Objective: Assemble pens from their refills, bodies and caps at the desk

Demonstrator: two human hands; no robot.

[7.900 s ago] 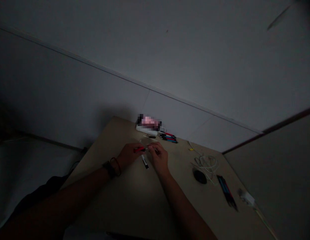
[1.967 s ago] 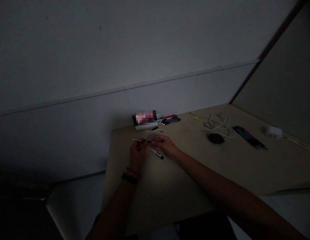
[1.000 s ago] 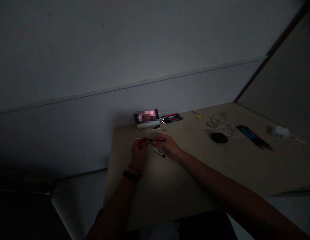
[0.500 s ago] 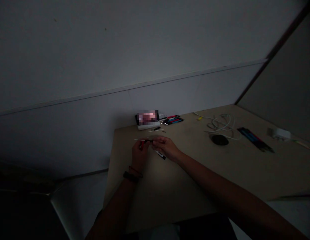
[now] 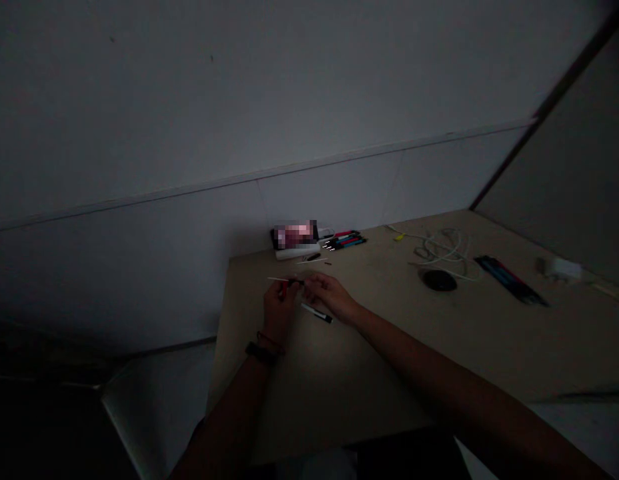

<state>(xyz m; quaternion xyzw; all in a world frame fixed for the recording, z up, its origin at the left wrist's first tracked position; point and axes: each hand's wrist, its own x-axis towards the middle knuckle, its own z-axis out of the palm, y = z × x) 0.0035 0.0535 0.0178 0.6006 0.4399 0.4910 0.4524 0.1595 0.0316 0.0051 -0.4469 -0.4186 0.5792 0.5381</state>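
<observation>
My left hand [image 5: 279, 305] is closed, with a red pen barrel [image 5: 284, 289] and a thin white pen refill [image 5: 276, 279] at its fingers. My right hand [image 5: 335, 297] pinches a small black pen part [image 5: 297, 282] that bridges the gap between both hands. The dim light hides how these pieces fit together. Just below the fingers, a white pen piece with a black end [image 5: 318, 313] lies on the table. Another thin white refill [image 5: 312, 261] and a short black piece [image 5: 314, 256] rest beyond the hands.
A phone [image 5: 293, 235] leans on a white block [image 5: 298, 252] by the wall. Beside it lie several pens [image 5: 346, 240]. Farther right are a coiled white cable [image 5: 442, 248], a black mouse-like object [image 5: 440, 280], more pens [image 5: 512, 280] and a white adapter [image 5: 564, 269].
My right fingers have shifted slightly, so more of the white pen piece on the table shows. Both hands otherwise stay in place.
</observation>
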